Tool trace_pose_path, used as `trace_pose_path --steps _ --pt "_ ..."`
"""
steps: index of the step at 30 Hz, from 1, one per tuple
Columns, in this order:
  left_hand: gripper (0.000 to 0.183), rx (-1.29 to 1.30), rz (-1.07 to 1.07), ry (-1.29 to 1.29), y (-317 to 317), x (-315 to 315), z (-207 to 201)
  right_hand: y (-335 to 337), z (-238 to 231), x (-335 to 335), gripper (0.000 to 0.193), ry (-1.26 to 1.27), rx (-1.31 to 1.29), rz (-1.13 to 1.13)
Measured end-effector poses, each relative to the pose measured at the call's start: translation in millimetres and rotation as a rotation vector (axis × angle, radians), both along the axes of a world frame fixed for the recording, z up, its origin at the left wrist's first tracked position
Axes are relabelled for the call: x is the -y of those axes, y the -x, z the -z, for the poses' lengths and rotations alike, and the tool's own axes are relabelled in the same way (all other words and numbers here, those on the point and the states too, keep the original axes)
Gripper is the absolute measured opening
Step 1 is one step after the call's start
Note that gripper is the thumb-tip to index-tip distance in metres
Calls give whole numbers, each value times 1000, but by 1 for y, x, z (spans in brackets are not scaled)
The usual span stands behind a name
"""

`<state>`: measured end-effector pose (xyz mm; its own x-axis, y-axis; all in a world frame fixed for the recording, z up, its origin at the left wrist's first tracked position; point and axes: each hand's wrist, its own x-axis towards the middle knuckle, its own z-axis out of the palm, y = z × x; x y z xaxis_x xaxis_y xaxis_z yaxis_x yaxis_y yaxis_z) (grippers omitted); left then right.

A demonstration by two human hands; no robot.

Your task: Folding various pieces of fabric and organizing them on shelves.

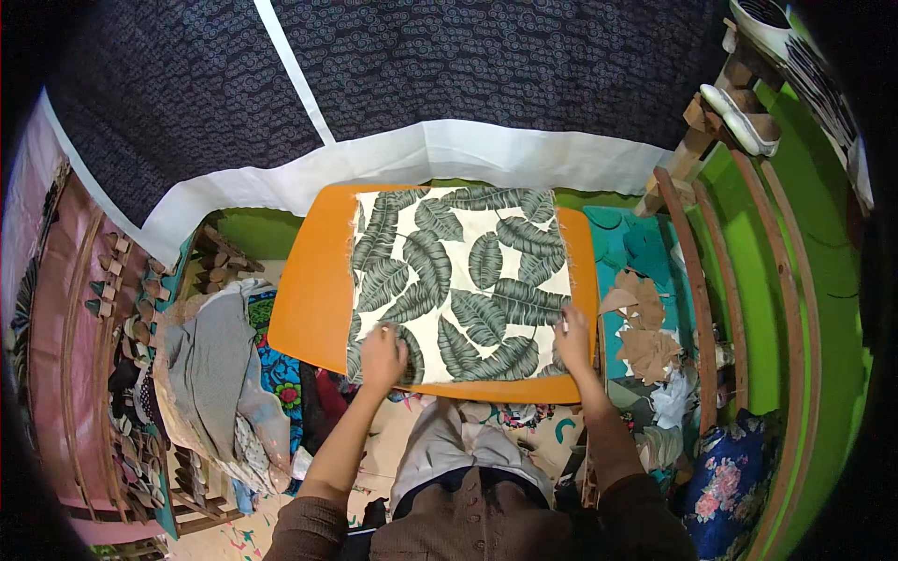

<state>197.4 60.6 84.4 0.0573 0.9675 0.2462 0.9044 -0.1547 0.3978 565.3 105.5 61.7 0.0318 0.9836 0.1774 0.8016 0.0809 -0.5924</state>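
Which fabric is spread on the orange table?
The white leaf-print cloth; the grey cloth lies left of the table, the dark patterned cloth is beyond it.

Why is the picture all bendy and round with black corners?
In the head view, the fisheye lens bows the long wooden rail on the right; in that same view, black fills the corners outside the round image, while the leaf-print cloth near the middle looks much straighter.
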Motion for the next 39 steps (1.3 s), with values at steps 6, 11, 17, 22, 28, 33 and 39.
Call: trace_pose_path --steps 6,11,17,22,28,33,39 --pt "54 244 -427 130 50 -60 28 -37 24 -43 53 185 -264 381" --pt "65 955 -466 414 93 -98 59 -42 31 -62 66 341 -575 223" --pt "29 1166 -423 333 76 -110 23 -31 -8 -67 24 746 -879 181" --pt "13 1146 -508 393 83 -119 34 -41 -2 -65 28 707 -981 126" --pt "30 677 -449 92 114 -97 44 -19 -49 -58 61 819 -590 2" --pt "68 -28 71 103 19 -78 -26 -48 -28 -31 81 762 -590 113" --pt "94 -169 547 236 -45 -47 -19 -27 -62 -47 66 1086 -581 461"
